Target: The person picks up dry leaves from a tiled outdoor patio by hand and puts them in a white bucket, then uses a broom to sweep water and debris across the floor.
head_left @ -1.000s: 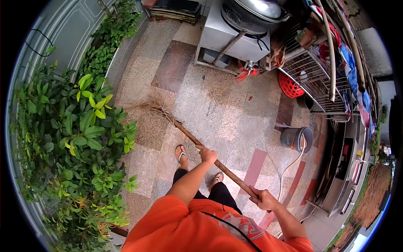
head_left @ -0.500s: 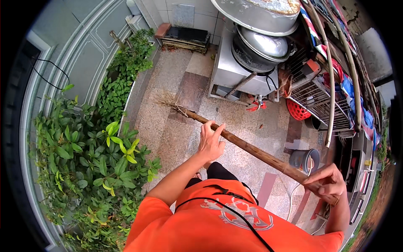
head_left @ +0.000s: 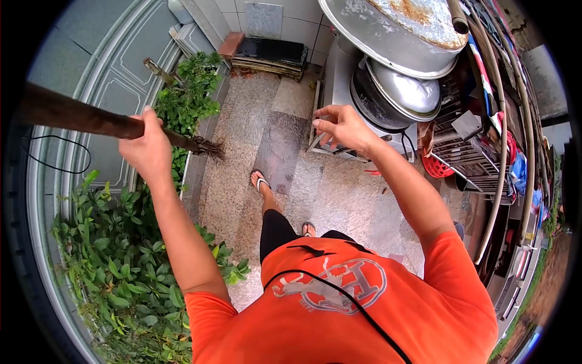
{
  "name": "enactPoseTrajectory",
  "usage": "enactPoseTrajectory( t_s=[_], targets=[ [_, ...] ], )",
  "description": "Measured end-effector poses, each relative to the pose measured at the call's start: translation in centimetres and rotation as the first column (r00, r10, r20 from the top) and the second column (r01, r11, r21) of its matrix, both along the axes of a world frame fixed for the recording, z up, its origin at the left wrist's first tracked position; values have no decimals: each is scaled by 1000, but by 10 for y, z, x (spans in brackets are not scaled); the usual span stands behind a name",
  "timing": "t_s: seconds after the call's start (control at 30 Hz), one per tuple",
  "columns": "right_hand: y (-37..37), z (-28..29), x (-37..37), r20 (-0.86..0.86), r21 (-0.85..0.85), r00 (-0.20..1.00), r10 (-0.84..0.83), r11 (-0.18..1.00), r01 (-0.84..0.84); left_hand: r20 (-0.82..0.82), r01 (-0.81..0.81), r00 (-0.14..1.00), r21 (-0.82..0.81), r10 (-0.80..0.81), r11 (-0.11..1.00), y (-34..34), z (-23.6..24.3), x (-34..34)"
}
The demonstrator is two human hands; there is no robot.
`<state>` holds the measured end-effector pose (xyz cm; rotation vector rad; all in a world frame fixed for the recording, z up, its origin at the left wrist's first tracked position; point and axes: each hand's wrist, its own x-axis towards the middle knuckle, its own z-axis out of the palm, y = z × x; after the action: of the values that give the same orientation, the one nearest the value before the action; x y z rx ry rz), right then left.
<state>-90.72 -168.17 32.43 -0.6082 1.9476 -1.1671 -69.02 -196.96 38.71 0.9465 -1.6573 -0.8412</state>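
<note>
My left hand [head_left: 148,148] is wrapped around a long brown bamboo pole [head_left: 79,112], close to its thinner end. Root-like frayed strands [head_left: 208,147] tip that end, pointing right over the planter's edge; the thick end runs off to the left, dark and near the camera. My right hand [head_left: 344,128] is held out in front of the metal cabinet [head_left: 339,85], fingers loosely bent and apart, with nothing in it. Whether it touches the cabinet I cannot tell.
Leafy shrubs [head_left: 133,261] fill the left side. A lidded dark pot [head_left: 376,100] and a big metal basin [head_left: 388,36] stand on the cabinet. Flat slabs [head_left: 267,57] are stacked at the back wall. Long poles [head_left: 500,151] and a metal rack [head_left: 467,158] crowd the right.
The pole has swung from the right across to the left, its frayed end now pointing right. My right hand has let go of it and moved forward to the cabinet. One foot has stepped ahead.
</note>
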Motion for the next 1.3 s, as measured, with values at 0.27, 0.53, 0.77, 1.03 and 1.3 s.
enactPoseTrajectory(
  t_s=[0.27, 0.53, 0.77, 1.03, 1.3],
  targets=[
    [-108, -267, -109, -121, 521, 993, 12, 852, 53, -225, -398, 882, 114, 414, 910, -211, -64, 35],
    [-203, -375, -207, -228, 700, 970, 81, 707, 105, 140, -445, 896, 291, 422, 847, -296, -186, 22],
    [-261, -502, -329, -185, 760, 982, 45, 639, 114, 318, -707, 707, 313, 631, 634, -356, -249, 38],
    [-300, -674, -497, -246, 835, 962, 116, 530, 149, 567, -825, 530, 174, 630, 538, -385, -383, -56],
    [-284, -856, -616, -317, 916, 859, 402, 364, 167, 655, -488, 750, 644, -95, 590, -298, -764, -290]
  ],
)
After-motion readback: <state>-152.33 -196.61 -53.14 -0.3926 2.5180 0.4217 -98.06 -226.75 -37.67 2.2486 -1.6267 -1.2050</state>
